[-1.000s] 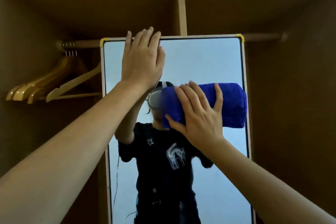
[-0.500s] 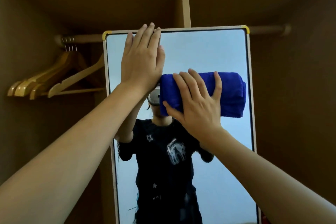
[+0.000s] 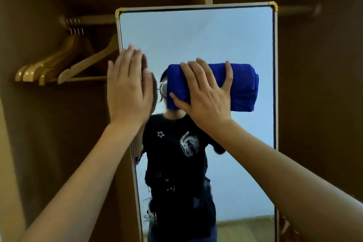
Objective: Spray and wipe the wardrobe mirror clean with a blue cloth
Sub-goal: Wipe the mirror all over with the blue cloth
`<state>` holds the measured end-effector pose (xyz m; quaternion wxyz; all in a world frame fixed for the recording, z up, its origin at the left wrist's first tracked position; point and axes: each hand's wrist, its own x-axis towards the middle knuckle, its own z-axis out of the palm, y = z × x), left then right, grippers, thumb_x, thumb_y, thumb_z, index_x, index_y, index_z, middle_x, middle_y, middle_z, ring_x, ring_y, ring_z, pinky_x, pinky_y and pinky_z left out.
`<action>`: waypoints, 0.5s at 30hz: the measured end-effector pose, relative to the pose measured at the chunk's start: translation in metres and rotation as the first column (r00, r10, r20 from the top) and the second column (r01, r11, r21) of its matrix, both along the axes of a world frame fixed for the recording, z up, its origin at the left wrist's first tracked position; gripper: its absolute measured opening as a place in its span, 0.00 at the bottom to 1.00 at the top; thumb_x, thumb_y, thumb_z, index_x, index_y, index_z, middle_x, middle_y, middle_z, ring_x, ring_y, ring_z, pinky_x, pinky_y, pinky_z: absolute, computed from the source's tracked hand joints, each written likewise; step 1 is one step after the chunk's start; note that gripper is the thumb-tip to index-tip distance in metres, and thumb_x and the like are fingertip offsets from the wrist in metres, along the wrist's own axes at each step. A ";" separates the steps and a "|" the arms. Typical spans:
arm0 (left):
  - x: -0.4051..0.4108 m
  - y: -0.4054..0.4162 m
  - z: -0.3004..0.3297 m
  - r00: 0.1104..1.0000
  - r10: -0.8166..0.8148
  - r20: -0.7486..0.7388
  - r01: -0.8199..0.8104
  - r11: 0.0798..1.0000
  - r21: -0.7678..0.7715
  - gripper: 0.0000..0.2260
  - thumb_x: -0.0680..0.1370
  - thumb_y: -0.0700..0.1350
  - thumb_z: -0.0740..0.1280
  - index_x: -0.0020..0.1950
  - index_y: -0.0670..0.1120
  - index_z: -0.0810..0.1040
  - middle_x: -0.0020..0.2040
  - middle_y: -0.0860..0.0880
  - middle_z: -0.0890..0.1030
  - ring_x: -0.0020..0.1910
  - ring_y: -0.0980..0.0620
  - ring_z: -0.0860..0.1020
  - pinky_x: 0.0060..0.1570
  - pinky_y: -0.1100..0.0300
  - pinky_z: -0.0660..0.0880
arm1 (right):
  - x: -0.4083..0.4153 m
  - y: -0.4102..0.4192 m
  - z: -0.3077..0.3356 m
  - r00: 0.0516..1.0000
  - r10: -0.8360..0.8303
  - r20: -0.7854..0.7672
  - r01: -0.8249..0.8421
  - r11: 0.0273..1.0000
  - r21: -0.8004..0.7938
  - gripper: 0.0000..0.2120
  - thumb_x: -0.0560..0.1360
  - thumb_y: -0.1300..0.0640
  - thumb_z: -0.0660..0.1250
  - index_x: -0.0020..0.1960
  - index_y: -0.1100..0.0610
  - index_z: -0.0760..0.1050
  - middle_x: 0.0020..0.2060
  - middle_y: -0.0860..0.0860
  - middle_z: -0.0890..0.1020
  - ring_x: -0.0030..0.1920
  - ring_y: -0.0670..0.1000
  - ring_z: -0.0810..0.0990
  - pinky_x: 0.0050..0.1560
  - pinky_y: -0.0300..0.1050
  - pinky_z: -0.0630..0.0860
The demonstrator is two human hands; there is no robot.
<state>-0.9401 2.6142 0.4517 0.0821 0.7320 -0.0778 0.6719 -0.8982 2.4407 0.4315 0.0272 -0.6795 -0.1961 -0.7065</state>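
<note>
We're in the wipe step: the blue cloth [image 3: 231,86], folded into a thick pad, sits flat on the glass of the wardrobe mirror [image 3: 196,33] about a third of the way down, right of centre, its right end close to the right frame edge. Our right hand [image 3: 204,94] is spread over the cloth's left half, fingers splayed and pressing it to the glass, more a flat-palm hold than a closed grip. Our left hand [image 3: 128,86] is open, holding nothing, palm toward the mirror's left edge; looks like it's bracing the frame, but we can't confirm contact. No spray bottle in view, so we judge spraying is done or paused. Glass above the cloth looks clear, with no droplets or streaks we can make out. Next move calls for steady pressure and overlapping passes, covering the lower half and left strip where the bracing hand sits, which means relocating that hand. Mirror seems to lean freely inside the wardrobe, so push gently. Outward: wooden hangers [image 3: 64,67] on the rail [image 3: 92,19] at left. No brands or readable writing anywhere; the reflected black shirt shows only star and cat-like graphics.
</note>
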 end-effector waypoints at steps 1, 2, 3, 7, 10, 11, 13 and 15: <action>-0.001 0.005 -0.012 1.000 -0.014 -0.011 0.014 1.000 -0.024 0.21 0.84 0.49 0.51 0.75 0.43 0.64 0.76 0.45 0.64 0.77 0.49 0.58 0.76 0.48 0.53 | 0.000 0.003 -0.003 1.000 0.002 0.000 -0.002 1.000 0.015 0.30 0.77 0.37 0.58 0.71 0.56 0.63 0.65 0.51 0.75 0.70 0.53 0.70 0.68 0.73 0.56; -0.003 0.009 -0.023 0.999 -0.028 -0.018 0.027 0.999 -0.039 0.20 0.84 0.48 0.52 0.75 0.42 0.64 0.76 0.45 0.64 0.76 0.49 0.58 0.76 0.48 0.53 | 0.000 0.005 -0.010 1.000 0.003 0.000 -0.003 1.000 0.012 0.30 0.77 0.37 0.58 0.72 0.56 0.63 0.66 0.52 0.75 0.70 0.53 0.70 0.68 0.73 0.56; -0.004 0.012 -0.035 0.999 -0.040 -0.023 0.038 0.998 -0.052 0.20 0.84 0.47 0.53 0.75 0.42 0.64 0.76 0.45 0.64 0.76 0.49 0.58 0.76 0.47 0.54 | 0.001 0.006 -0.022 1.000 -0.002 0.000 0.002 1.000 -0.012 0.31 0.77 0.37 0.58 0.72 0.56 0.62 0.67 0.52 0.74 0.70 0.53 0.70 0.68 0.73 0.55; -0.006 0.017 -0.076 0.993 -0.106 -0.047 0.099 0.985 -0.139 0.20 0.84 0.46 0.53 0.76 0.42 0.62 0.76 0.45 0.63 0.77 0.50 0.58 0.75 0.47 0.56 | 0.002 0.009 -0.085 0.998 -0.065 -0.005 0.063 0.979 -0.195 0.35 0.76 0.36 0.60 0.74 0.55 0.59 0.70 0.51 0.66 0.72 0.53 0.65 0.69 0.73 0.50; -0.006 0.020 -0.101 0.980 -0.181 -0.078 0.158 0.958 -0.241 0.21 0.84 0.47 0.53 0.76 0.43 0.62 0.76 0.45 0.63 0.76 0.51 0.59 0.74 0.50 0.59 | 0.000 0.014 -0.104 0.994 -0.103 -0.037 0.089 0.957 -0.276 0.36 0.75 0.36 0.61 0.74 0.55 0.59 0.70 0.52 0.66 0.72 0.54 0.64 0.70 0.72 0.44; -0.006 0.021 -0.108 0.976 -0.196 -0.093 0.165 0.949 -0.269 0.21 0.84 0.47 0.52 0.76 0.43 0.62 0.76 0.46 0.63 0.76 0.51 0.58 0.74 0.52 0.59 | -0.002 0.017 -0.102 0.991 -0.122 -0.046 0.104 0.954 -0.282 0.35 0.75 0.36 0.60 0.74 0.55 0.59 0.70 0.52 0.68 0.72 0.54 0.65 0.69 0.72 0.44; -0.006 0.022 -0.120 0.962 -0.248 -0.114 0.198 0.922 -0.331 0.21 0.84 0.49 0.51 0.76 0.44 0.61 0.76 0.47 0.64 0.75 0.53 0.59 0.73 0.57 0.59 | -0.004 0.023 -0.089 0.988 -0.141 -0.065 0.118 0.955 -0.272 0.34 0.75 0.36 0.59 0.74 0.55 0.59 0.69 0.52 0.71 0.72 0.54 0.66 0.68 0.73 0.48; -0.009 0.021 -0.127 0.912 -0.394 -0.112 0.303 0.833 -0.463 0.20 0.85 0.50 0.51 0.76 0.47 0.61 0.73 0.51 0.68 0.71 0.60 0.65 0.68 0.64 0.62 | -0.006 0.032 -0.069 0.988 -0.124 -0.087 0.102 0.970 -0.222 0.33 0.76 0.37 0.59 0.73 0.56 0.61 0.68 0.52 0.72 0.71 0.54 0.67 0.67 0.74 0.53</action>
